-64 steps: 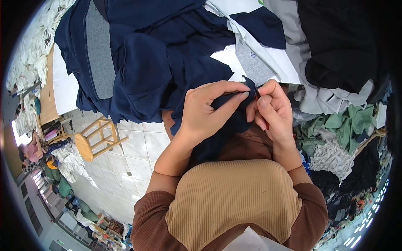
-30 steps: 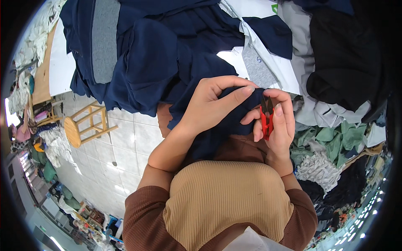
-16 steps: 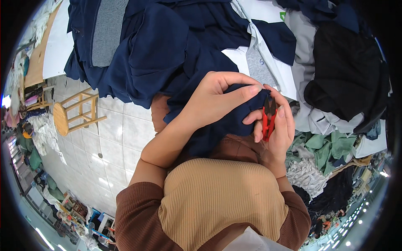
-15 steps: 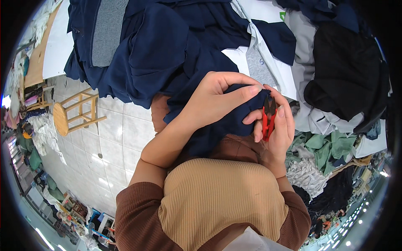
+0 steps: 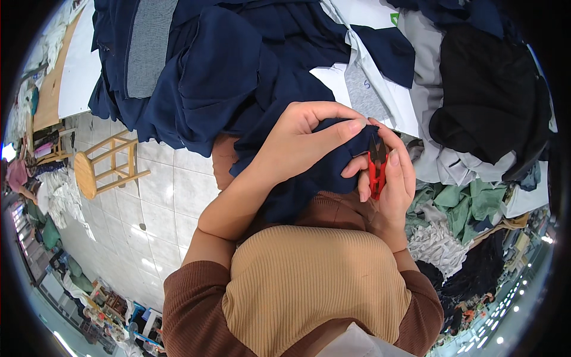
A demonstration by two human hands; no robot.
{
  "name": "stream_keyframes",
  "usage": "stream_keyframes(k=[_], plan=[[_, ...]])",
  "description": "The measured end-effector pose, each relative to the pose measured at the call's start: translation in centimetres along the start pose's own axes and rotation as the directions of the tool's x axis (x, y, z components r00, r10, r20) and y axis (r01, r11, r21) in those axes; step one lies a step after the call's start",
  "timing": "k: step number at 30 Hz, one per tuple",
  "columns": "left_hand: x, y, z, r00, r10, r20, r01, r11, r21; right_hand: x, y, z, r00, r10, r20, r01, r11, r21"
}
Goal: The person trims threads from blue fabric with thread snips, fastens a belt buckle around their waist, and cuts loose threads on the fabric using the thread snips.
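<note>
Over my lap lies navy cloth [image 5: 324, 157], which runs up to a large navy heap on the table. My left hand [image 5: 306, 134] is closed on the cloth's edge, pinching it between thumb and index finger. Red-handled thread snips [image 5: 377, 172] rest in my right hand [image 5: 397, 178], their dark blades pointing away from me beside the cloth's edge. The fingers of that hand curl around the snips, and its index fingertip meets the cloth near my left fingertips. Whether a thread lies between the blades is too small to tell.
The navy heap [image 5: 220, 65] with a grey ribbed strip [image 5: 148, 53] covers the table ahead. To the right are black cloth [image 5: 488, 95], grey cloth [image 5: 425, 53] and green pieces [image 5: 473, 205]. A wooden stool [image 5: 87, 175] stands on the tiled floor at left.
The whole view has shifted slightly, so things sit a little further left. My hands keep their hold on the cloth and snips. At the far left, a person's arm has come into view.
</note>
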State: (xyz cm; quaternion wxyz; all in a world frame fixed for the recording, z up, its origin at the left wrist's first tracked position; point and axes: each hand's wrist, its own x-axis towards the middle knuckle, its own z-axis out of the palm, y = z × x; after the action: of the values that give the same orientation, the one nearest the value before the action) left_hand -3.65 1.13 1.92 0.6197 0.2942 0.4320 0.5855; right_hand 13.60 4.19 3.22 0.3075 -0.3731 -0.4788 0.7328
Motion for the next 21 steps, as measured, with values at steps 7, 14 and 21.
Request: stream_keyframes(k=[7,14,21], plan=[[0.07,0.2,0.21,1.0,-0.007,0.004,0.007,1.0,0.02,0.01,-0.06,-0.09,1.0,-0.012,0.002,0.012,1.0,-0.003],[-0.11,-0.1,0.41,1.0,-0.017,0.0,0.017,1.0,0.015,-0.2,0.13,-0.18,1.0,-0.009,-0.004,0.008,1.0,-0.019],[-0.04,-0.17,0.47,1.0,-0.02,-0.008,0.02,1.0,0.021,-0.25,0.3,-0.34,1.0,0.0,-0.005,0.0,1.0,-0.005]])
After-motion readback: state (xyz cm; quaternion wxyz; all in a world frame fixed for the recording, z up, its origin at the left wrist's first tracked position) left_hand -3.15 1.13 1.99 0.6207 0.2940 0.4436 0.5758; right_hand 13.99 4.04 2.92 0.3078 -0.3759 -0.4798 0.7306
